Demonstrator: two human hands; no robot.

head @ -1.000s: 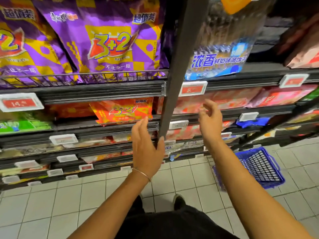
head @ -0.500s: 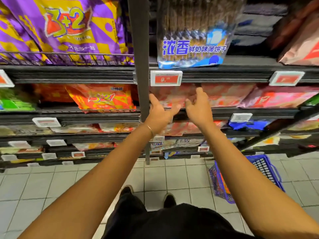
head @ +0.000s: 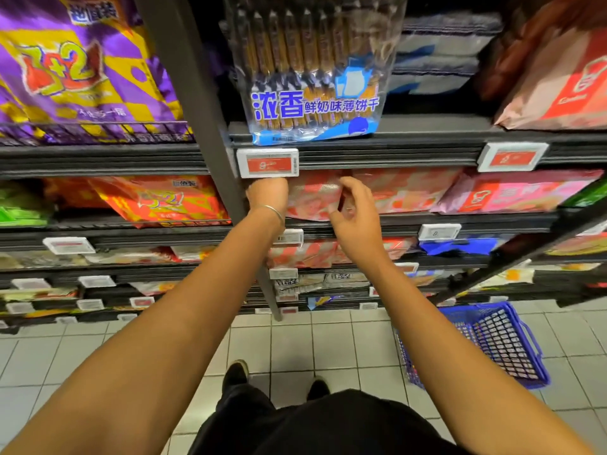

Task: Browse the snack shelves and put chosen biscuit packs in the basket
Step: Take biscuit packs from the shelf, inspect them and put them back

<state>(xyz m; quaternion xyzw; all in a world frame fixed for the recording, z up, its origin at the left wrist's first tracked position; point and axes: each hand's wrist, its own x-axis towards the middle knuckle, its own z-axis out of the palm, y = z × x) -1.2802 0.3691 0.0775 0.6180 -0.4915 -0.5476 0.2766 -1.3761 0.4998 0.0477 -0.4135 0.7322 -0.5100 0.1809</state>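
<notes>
The purple packs [head: 82, 70] at upper left are cut off by the frame edge. Right of the dark upright [head: 193, 110], the left hand [head: 266, 196] reaches under a price tag [head: 267, 163] that hides its fingers, so its grip cannot be told. The red-and-pink biscuit pack [head: 312, 198] lies on the shelf between both hands. The right hand [head: 356, 218] curls at its front; whether it pinches is unclear. The blue basket [head: 492, 343] stands on the floor, lower right.

One head-worn wide-angle view looks forward and down, close to the dark metal snack shelves [head: 394, 136], with the white tiled floor [head: 295, 343] at the frame's bottom.
</notes>
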